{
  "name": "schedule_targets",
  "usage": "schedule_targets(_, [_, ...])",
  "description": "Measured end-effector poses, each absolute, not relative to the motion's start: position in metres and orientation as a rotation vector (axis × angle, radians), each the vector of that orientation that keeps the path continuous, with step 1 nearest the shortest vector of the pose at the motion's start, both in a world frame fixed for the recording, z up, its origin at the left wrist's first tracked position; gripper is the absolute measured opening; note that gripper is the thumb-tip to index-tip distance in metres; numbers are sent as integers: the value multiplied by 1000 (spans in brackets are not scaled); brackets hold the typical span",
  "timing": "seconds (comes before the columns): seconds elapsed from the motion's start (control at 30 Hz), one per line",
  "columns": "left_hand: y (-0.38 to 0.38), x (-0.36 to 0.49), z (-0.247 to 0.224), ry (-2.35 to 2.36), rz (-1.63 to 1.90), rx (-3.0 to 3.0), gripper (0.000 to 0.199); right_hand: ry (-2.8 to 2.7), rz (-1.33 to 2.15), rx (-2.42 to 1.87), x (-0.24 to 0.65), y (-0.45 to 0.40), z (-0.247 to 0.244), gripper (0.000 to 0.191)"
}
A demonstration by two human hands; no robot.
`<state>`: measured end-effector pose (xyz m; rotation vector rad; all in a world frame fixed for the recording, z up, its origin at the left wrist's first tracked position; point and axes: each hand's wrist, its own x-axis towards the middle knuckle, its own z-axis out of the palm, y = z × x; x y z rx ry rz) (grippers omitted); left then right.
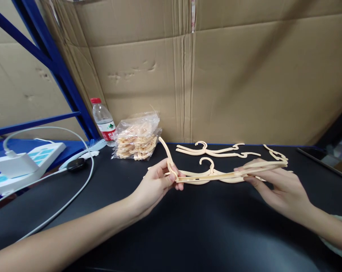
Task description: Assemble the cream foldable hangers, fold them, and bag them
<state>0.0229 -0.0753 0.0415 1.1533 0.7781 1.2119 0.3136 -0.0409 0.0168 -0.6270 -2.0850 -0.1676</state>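
Note:
Between my hands, above the black table, is a cream plastic clothes hanger [210, 176] with folding arms. My left hand [159, 177] pinches it at the joint where a curved arm sticks up. Closed around its other end is my right hand [275, 183], with the thumb below and the fingers behind. Another hanger [207, 162], its hook upward, lies just behind the held one and is partly hidden by it. Farther back lie more folded hangers [205, 151] and a loose hanger piece [275, 153].
Bagged hanger parts [137, 139] are stacked beside a water bottle [103, 122] at the back left. A white power strip [43, 156] with a charger and cable [93, 162] occupies the left. A dark flat device [326, 162] lies at the right. Cardboard [244, 75] walls the back.

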Motion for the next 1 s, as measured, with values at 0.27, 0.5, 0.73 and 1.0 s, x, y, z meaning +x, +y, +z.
schedule_targets(0.27, [-77,23,38,814,1433,1111,23,-2022,-172,-675,300,-54,14,26])
schedule_targets(0.5, [-77,25,35,863,1406,992,25,-1920,-29,-872,305,-51,10,22])
schedule_targets(0.73, [-104,33,34,1043,842,1696,16,-1859,58,-1021,310,-41,13,21])
schedule_targets(1.0, [-123,32,35,921,537,2834,50,-2166,218,-1028,304,-42,4,13])
